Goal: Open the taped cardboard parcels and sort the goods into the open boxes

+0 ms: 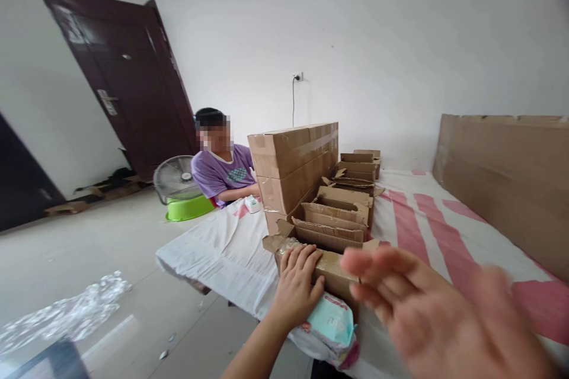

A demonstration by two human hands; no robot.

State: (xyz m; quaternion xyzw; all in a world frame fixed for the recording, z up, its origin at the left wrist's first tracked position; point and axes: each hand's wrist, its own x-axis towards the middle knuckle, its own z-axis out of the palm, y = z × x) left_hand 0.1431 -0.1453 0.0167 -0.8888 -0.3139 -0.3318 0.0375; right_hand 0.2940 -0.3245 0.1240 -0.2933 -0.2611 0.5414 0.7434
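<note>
White wall [391, 41] with one socket [299, 77] rises beyond both hands, and one draped table [200, 251] stretches out beneath them. On the nearest open carton [340, 269] rests the left hand [299, 284], its fingers extended and slightly parted over the top panel. Just below that palm lies one pale-blue packet [333, 323]. The right hand [427, 308], blurred and raised beside the same carton, has its palm exposed and fingers loosely spread, holding nothing visible. Ahead of the left hand runs a row of open cartons [340, 207], overlapping too much to count exactly. Left of this row stands one stack of closed cartons [288, 160], three tiers showing at its near end. Farther left from the left hand are one person [222, 172] in purple, one fan [171, 180] and one green basin [189, 208]. Past the right hand stands one large cardboard panel [507, 183].
</note>
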